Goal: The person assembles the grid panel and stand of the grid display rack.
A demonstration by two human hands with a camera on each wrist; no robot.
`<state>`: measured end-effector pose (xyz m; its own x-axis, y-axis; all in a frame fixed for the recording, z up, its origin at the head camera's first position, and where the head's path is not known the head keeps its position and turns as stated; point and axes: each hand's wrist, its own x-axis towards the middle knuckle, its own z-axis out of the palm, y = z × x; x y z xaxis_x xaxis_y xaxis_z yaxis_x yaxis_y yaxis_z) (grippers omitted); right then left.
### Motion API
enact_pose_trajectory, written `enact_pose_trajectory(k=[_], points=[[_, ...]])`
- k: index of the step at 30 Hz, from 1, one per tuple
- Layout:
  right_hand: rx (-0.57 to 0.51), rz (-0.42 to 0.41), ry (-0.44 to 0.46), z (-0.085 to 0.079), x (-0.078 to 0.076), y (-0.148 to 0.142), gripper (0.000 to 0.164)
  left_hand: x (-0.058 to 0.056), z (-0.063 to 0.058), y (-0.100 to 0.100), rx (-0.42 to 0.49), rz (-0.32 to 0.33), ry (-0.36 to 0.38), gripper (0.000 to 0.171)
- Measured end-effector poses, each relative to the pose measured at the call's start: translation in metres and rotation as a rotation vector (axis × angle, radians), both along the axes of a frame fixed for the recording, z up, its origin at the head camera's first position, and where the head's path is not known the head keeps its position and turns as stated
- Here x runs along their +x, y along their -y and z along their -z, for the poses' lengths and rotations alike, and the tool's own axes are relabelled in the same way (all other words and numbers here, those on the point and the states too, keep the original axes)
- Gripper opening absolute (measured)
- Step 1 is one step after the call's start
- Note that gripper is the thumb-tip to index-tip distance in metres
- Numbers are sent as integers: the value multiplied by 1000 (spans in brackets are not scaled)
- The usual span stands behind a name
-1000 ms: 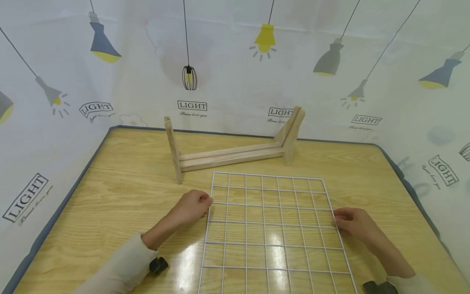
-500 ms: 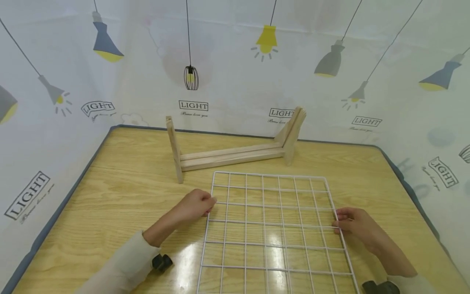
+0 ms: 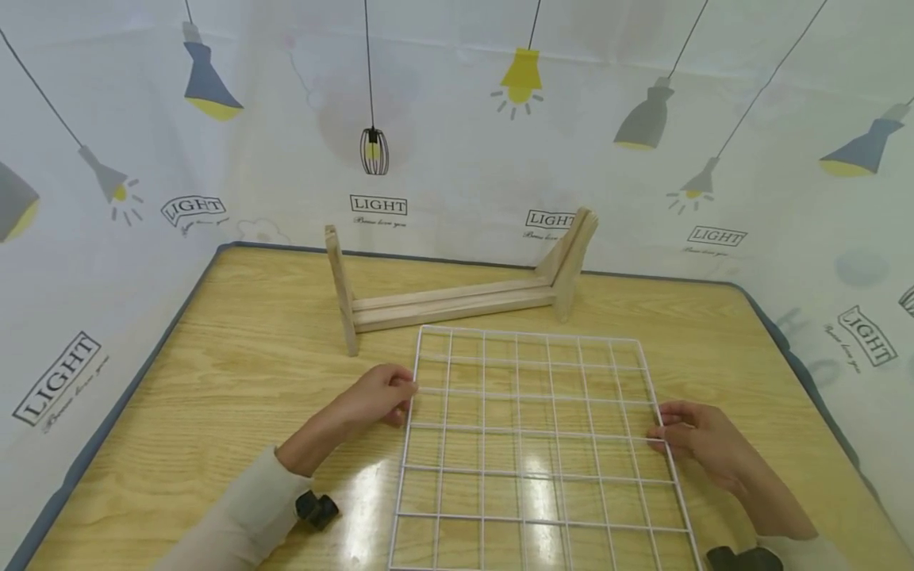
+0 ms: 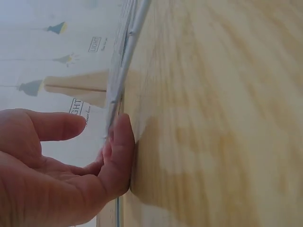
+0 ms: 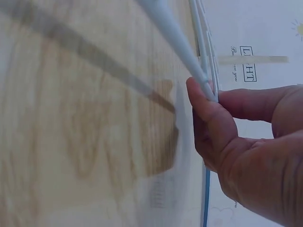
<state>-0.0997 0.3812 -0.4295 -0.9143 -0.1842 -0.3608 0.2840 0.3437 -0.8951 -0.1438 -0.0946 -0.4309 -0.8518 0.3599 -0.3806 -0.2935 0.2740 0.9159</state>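
A white wire grid panel [image 3: 521, 434] lies in front of me, its far edge near a wooden stand. In the head view my left hand [image 3: 374, 396] is at the panel's left edge. The left wrist view shows that hand's bent fingers [image 4: 122, 142] under the edge wire, with the thumb [image 4: 64, 126] apart from them. My right hand [image 3: 703, 440] holds the right edge; in the right wrist view its thumb and fingers [image 5: 215, 120] close on the wire [image 5: 180, 45]. The panel is raised a little, and its shadow shows on the wood.
Behind the panel stands a pale wooden stand [image 3: 457, 308] with two uprights joined by a low crossbar. The wood-grain table [image 3: 236, 349] has a dark blue border. White sheeting [image 3: 443, 103] printed with lamps rises at the back and sides.
The panel has risen slightly, its far edge showing higher and its shadow more distinct. The right thumb has come over the edge wire. The wooden stand has stayed put.
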Motion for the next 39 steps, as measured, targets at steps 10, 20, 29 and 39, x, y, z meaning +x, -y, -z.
enact_pose_trajectory(k=[10,20,29,39], points=[[71,22,-89,-5,-3,-5,48,3,-4,9,185,113,-44,56],[79,83,-158,-18,-7,-4,55,4,-7,7,264,169,-9,70],[4,138,-238,-24,-11,2,37,1,-6,0,394,98,28,72],[-66,171,-307,-35,-17,10,26,0,-16,-2,465,29,-24,70]])
